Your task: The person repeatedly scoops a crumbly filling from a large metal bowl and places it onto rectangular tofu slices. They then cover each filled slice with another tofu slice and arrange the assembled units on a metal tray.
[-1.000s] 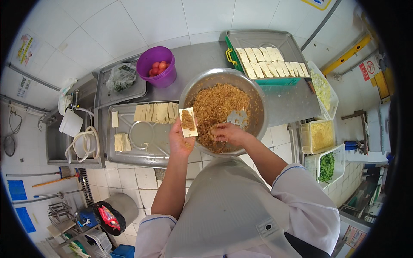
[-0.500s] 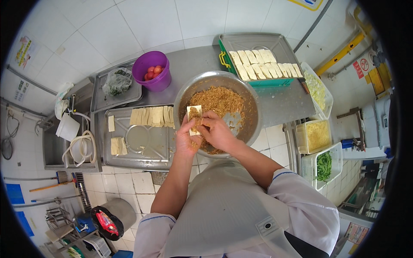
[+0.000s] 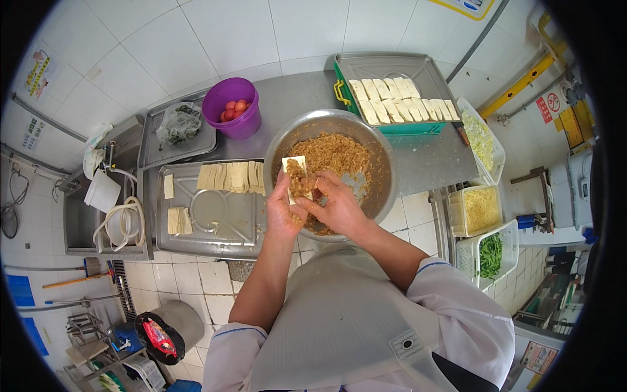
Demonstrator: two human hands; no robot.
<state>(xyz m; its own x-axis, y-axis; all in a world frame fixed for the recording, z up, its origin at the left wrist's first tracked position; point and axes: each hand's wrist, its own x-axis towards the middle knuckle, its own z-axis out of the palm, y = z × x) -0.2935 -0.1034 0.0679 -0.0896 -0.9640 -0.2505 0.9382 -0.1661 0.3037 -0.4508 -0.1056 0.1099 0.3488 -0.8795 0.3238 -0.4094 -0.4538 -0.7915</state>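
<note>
Over the near left part of a large steel bowl (image 3: 390, 160), my left hand (image 3: 285, 210) holds a pale, flat bean curd sheet (image 3: 292, 191) with its fingers and thumb. A strip of crumbly brown filling (image 3: 296, 172) lies along the sheet. My right hand (image 3: 341, 208) has its fingers bent in a pinch at the sheet's near end, on the filling; the fingertips are partly hidden. A heap of the same brown mixture (image 3: 334, 151) covers much of the bowl's inside, with bare metal showing near the right hand.
A steel tray (image 3: 238, 247) at left holds a row of pale sheets (image 3: 228, 176) and a smaller stack (image 3: 179, 221). Behind stands a purple bucket (image 3: 225, 127) of tomatoes. Pale folded pieces (image 3: 398, 108) fill a tray on a green crate (image 3: 418, 128) at right, near vegetable tubs (image 3: 465, 210).
My right hand has spread and shifted slightly, its thumb now nearer the sheet's lower end. More filling shows along the sheet, which has tilted a little.
</note>
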